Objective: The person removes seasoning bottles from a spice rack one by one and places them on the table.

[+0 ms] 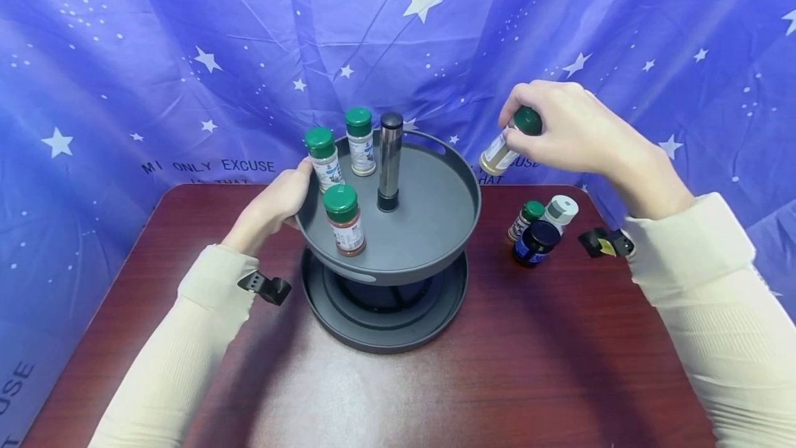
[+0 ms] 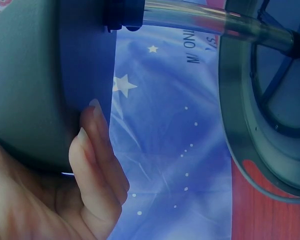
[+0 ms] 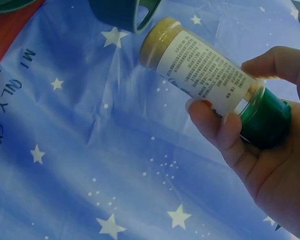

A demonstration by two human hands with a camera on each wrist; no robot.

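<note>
My right hand (image 1: 562, 123) grips a green-capped spice jar (image 3: 202, 70) in the air, right of the two-tier rotating rack (image 1: 429, 206). The jar is tilted, its base toward the rack, and holds pale tan powder. My left hand (image 1: 280, 196) holds the upper tray's left edge; in the left wrist view its fingers (image 2: 97, 165) curl beneath the tray (image 2: 25, 95). On the upper tray stand three green-capped jars: one at the back (image 1: 361, 147), one at the left (image 1: 326, 161) and one with reddish contents (image 1: 347, 227) at the front.
Right of the rack, a small green-capped jar (image 1: 519, 227), a white-capped bottle (image 1: 562, 209) and a dark-lidded jar (image 1: 536, 244) cluster on the red-brown table (image 1: 528, 365). A metal post (image 1: 390, 164) rises from the upper tray. Behind hangs a blue star-patterned cloth (image 1: 261, 54).
</note>
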